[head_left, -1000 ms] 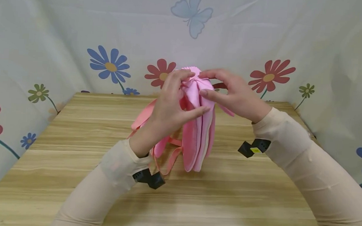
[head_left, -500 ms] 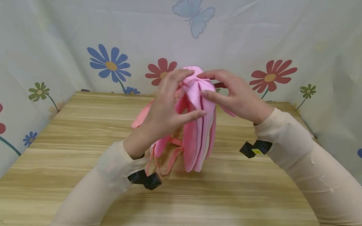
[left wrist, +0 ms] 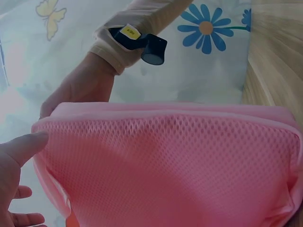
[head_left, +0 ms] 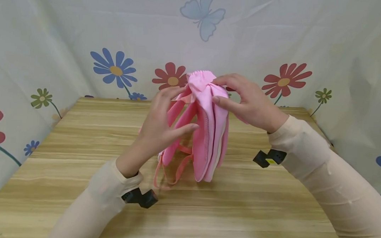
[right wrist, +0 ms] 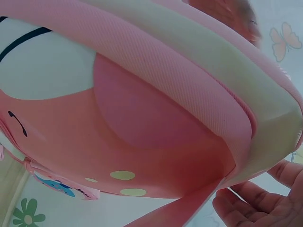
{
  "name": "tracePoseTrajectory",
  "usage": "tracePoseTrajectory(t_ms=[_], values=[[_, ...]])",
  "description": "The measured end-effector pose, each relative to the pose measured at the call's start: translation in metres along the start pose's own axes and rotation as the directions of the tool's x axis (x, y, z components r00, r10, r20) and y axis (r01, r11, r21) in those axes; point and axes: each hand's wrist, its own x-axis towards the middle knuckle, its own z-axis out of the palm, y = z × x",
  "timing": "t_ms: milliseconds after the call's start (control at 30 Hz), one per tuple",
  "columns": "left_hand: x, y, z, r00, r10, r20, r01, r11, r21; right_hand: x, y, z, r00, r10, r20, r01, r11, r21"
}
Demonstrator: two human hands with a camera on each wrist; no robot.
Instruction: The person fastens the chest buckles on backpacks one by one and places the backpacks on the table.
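A pink child's backpack (head_left: pixel 202 144) stands sideways on the wooden table, with coral straps (head_left: pixel 182 168) trailing on its left. Its mesh back panel (left wrist: pixel 165 161) fills much of the left wrist view, and the right wrist view has its cartoon front (right wrist: pixel 156 123) with pale spots. My right hand (head_left: pixel 250 102) grips the top of the backpack, thumb on the near side and fingers over the upper edge. My left hand (head_left: pixel 159 123) is spread at the strap side, thumb pointing toward the bag. In the left wrist view the left thumb (left wrist: pixel 28 144) overlaps the bag's corner.
The wooden tabletop (head_left: pixel 253 207) extends around the backpack. A pale curtain (head_left: pixel 251 40) printed with flowers and a butterfly hangs behind and at both sides. Each wrist carries a small black camera (head_left: pixel 140 197). A small blue-printed tag (right wrist: pixel 59 185) hangs beside the bag's front.
My left hand has moved left and down from the top of the backpack, uncovering its gathered top and a strap. The right hand stays on the bag almost unmoved.
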Motion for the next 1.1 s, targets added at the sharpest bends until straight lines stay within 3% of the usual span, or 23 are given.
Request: tracePoseTrajectory(t_ms=[200, 633, 900, 1100], values=[[-0.01, -0.013, -0.003, 0.997, -0.069, -0.03, 0.07, 0.996, 0.051, -0.004, 0.002, 0.0, 1.0, -0.002, 0.0, 0.002, 1.0, 0.013], [-0.035, -0.039, -0.003, 0.992, -0.115, -0.042, 0.118, 0.991, 0.063, -0.008, 0.005, 0.0, 1.0, -0.008, 0.001, 0.008, 1.0, 0.019], [-0.052, -0.042, 0.007, 0.987, -0.157, -0.027, 0.159, 0.981, 0.107, -0.011, 0.007, 0.0, 1.0, 0.011, 0.009, -0.011, 0.999, 0.032], [-0.06, -0.036, 0.021, 0.989, -0.144, -0.018, 0.145, 0.989, 0.033, -0.011, 0.008, -0.003, 1.0, 0.017, 0.001, -0.017, 0.999, 0.049]])
